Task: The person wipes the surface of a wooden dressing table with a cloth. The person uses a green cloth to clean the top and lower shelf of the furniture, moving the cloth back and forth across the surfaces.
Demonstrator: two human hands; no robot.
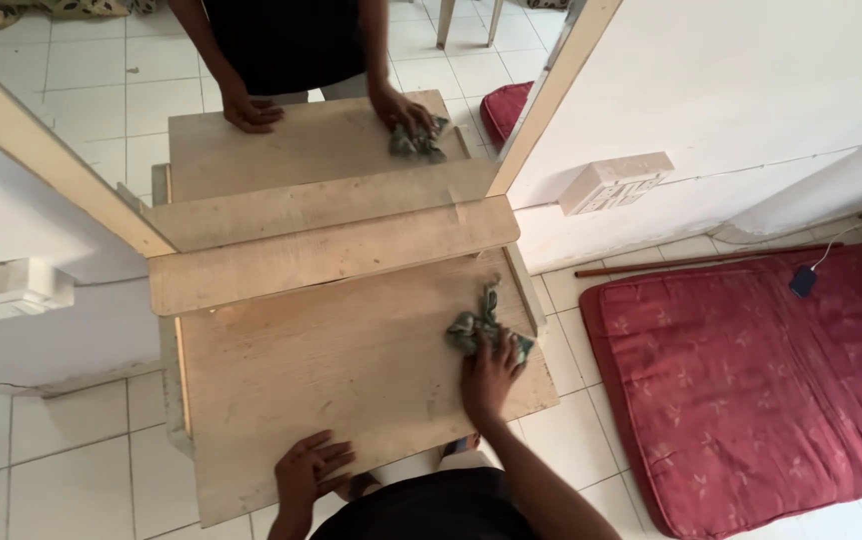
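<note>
So we've got our right hand [491, 375] pressed down on a crumpled green cloth [478, 325], fingers bunched over it, near the right edge of the wooden table [331, 360]. Our left hand [308, 470] lies flat and loose on the near edge of the table, gripping nothing. The table butts up against a wall mirror [281, 120], which shows both hands and the cloth. A red mattress [751, 380] lies on the tiled floor [51, 470] off to the right.
</note>
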